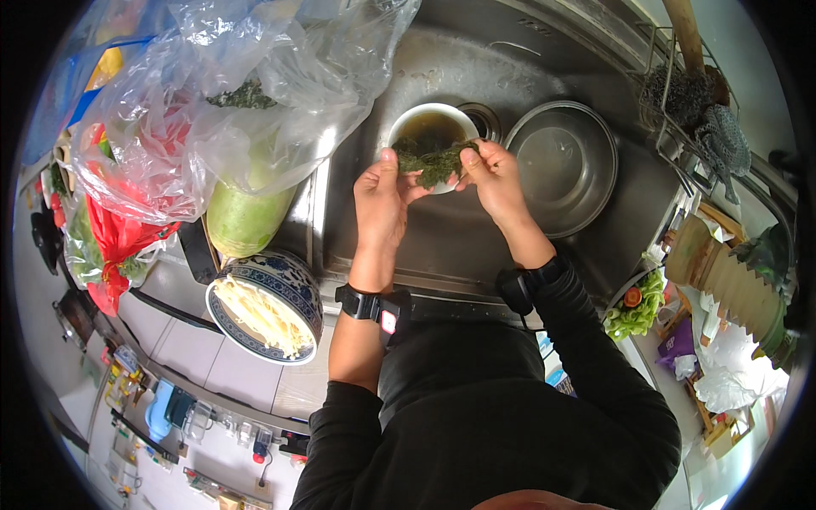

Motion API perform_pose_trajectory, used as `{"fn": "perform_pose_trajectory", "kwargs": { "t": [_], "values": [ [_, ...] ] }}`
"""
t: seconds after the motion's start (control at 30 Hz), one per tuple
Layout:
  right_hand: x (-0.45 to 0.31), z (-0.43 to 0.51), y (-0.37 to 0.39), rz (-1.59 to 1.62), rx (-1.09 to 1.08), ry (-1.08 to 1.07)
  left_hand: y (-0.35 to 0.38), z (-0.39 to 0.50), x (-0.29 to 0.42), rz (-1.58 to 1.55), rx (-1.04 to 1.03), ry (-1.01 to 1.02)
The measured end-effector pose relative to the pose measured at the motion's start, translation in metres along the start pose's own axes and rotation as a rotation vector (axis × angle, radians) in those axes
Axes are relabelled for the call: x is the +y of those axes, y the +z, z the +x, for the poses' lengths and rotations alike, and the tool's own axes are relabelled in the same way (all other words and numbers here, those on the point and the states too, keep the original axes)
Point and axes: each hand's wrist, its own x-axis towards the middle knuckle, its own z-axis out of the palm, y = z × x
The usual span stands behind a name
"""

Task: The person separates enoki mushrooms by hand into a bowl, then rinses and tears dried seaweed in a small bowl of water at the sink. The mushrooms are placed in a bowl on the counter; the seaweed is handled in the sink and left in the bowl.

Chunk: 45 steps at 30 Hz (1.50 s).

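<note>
Between my two hands stretches a wet, dark green piece of seaweed [435, 167], pinched at both ends over the near rim of a white bowl [400, 118]. My left hand [381, 191] grips its left end, thumb on top. The right end is held between the thumb and fingers of my right hand [496, 178]. Brownish liquid with more dark green matter fills the bowl, which stands in a stainless steel sink [440, 245]. Right of the bowl sits a round metal basin [561, 169] that looks to hold some clear water. Part of the drain [483, 118] shows behind the bowl.
Left of the sink lie a pale green gourd or melon [245, 217], clear plastic bags [268, 57] and a red bag [118, 233]. A blue-and-white bowl [274, 280] holds enoki mushrooms [261, 317]. A wire rack [669, 102] with scrubbers hangs at right, above leafy greens [637, 312].
</note>
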Motion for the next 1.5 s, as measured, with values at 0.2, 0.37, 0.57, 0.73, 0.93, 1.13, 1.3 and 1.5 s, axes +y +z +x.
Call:
{"fn": "perform_pose_trajectory", "kwargs": {
  "t": [0.2,0.37,0.57,0.73,0.93,1.13,1.3,1.5],
  "values": [
    [0.006,0.018,-0.016,-0.641,0.143,-0.226,-0.011,0.004,-0.009,0.085,0.084,0.003],
    [0.028,0.044,-0.016,-1.255,-0.081,-0.519,-0.019,0.01,-0.031,1.16,-0.364,0.251],
    [0.062,0.076,-0.005,-1.496,-0.183,-0.388,0.008,0.035,-0.054,1.99,-0.254,0.049],
    [0.048,0.068,-0.012,-1.405,-0.114,-0.278,0.009,0.043,-0.039,1.822,-0.247,-0.07],
    [0.024,0.032,-0.02,-1.193,0.009,-0.097,-0.01,0.031,-0.034,1.126,-0.044,0.231],
    [0.075,0.053,0.004,-1.17,0.018,-0.333,-0.008,0.058,-0.053,-0.081,0.13,-0.442],
    [0.075,0.053,0.007,-0.203,0.028,0.193,-0.029,0.086,-0.06,-0.04,0.149,-0.55],
    [0.036,0.012,0.016,-0.172,-0.068,-0.052,-0.027,0.083,-0.069,-0.076,0.008,-0.365]
  ]
}}
